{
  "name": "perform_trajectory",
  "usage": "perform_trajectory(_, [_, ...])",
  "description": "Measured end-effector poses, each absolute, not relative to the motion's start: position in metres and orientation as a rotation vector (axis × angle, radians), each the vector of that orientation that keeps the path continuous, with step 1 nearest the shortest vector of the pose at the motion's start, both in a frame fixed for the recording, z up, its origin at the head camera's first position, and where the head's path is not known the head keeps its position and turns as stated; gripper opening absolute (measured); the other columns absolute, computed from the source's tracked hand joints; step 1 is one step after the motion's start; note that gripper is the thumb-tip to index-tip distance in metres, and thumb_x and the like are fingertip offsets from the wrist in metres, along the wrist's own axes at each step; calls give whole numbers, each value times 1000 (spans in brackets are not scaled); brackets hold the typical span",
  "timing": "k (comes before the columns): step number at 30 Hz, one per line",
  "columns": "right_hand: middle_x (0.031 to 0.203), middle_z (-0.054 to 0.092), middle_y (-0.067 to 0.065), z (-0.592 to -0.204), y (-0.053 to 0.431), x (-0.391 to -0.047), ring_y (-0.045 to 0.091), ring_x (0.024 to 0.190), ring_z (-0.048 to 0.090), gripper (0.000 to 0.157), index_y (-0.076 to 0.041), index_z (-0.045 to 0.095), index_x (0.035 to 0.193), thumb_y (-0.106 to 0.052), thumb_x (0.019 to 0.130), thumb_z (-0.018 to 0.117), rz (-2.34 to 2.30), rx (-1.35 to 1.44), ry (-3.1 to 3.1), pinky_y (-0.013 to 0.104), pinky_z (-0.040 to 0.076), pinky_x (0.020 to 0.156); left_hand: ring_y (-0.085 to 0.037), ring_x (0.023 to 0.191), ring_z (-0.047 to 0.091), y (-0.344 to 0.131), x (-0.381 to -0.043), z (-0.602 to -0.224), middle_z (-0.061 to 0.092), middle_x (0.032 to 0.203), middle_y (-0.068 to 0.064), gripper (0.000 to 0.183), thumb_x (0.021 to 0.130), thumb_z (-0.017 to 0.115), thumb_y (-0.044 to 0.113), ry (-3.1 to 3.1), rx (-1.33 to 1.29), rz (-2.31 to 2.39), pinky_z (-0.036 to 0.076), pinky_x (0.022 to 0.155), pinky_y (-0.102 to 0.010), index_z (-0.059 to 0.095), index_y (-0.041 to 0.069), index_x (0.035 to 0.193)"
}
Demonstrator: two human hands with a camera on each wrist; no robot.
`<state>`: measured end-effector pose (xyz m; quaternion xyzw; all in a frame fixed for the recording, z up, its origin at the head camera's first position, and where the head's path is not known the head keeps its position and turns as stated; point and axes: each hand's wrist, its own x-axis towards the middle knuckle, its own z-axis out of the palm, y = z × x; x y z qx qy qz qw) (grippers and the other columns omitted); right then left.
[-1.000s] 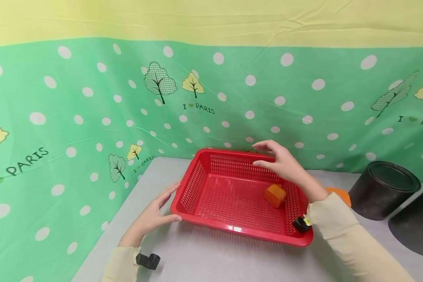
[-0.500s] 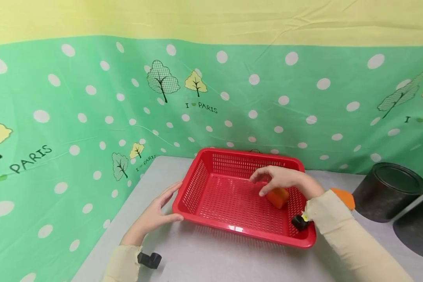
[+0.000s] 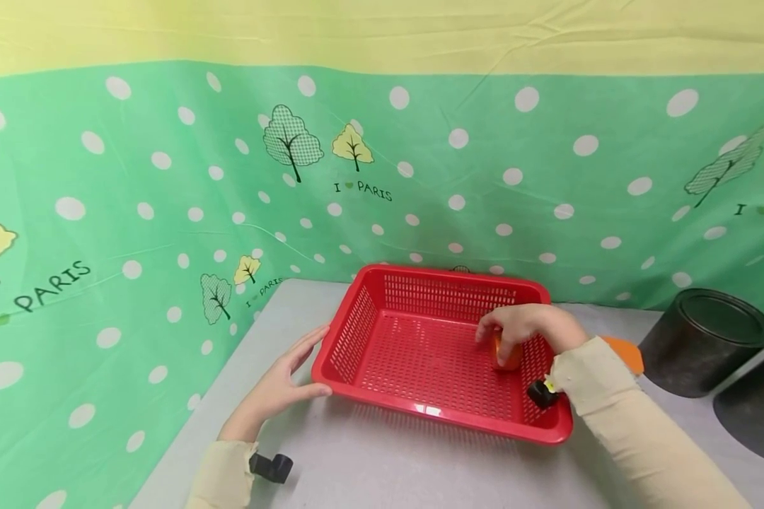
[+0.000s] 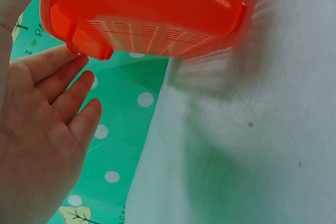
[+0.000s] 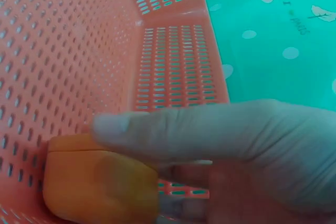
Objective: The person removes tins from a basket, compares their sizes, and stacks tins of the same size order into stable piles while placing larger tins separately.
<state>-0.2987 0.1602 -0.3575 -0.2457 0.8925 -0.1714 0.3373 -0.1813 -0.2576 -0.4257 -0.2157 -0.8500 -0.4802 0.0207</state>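
In the head view a red plastic basket (image 3: 420, 353) with perforated walls stands on the table. My left hand (image 3: 280, 385) is at its left end, fingers straight and fingertips right at the rim; the left wrist view shows its palm and fingers (image 4: 81, 95) spread beside the basket. My right hand (image 3: 516, 329) reaches into the right end. There its thumb and fingers close around a small orange block-like case (image 5: 100, 182) with rounded corners and a seam near the top. The case sits low in the basket, close to the perforated floor, and the hand partly hides it.
Two dark lidded cans (image 3: 707, 343) stand at the right, the nearer one cut off by the frame. An orange object (image 3: 625, 353) shows partly behind the right sleeve. A green dotted cloth (image 3: 420, 177) hangs behind and left of the grey table (image 3: 356, 466).
My right hand has come down from above the basket's back rim and closed around the orange case. My left hand has stayed at the left rim.
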Motion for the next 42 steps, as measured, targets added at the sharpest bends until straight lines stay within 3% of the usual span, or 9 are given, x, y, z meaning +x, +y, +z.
perform_trajectory(9, [99,62,6,-364,159,-300,16,87,55,36,-8,67,109,-3,76,81,-477,-632,2366,24,52,71,11,144,25,-257,-182,-424,32,164,-6,94,77,85,18,-2649,-651,-1488,26,114,-7,34,15,156])
perform_trajectory(26, [121,62,16,-354,161,-298,23,102,60,44,-3,60,127,-14,86,74,-1163,-975,2289,25,58,84,9,145,25,-257,-180,-423,31,164,-7,95,77,86,19,-2660,-649,-1463,25,114,-8,34,16,156])
perform_trajectory(35, [125,61,15,-321,189,-273,26,106,60,47,-6,56,134,-9,89,70,-1355,-911,2497,22,58,85,-21,152,27,-257,-180,-421,30,164,-12,95,77,85,18,-2675,-623,-1433,25,114,-8,34,15,156])
perform_trajectory(42, [139,52,14,-315,242,-244,-5,110,56,49,-4,50,140,-9,94,67,-1371,-802,2678,14,57,84,10,145,23,-258,-180,-423,29,164,-12,95,77,85,18,-2682,-619,-1430,23,112,-4,33,16,156])
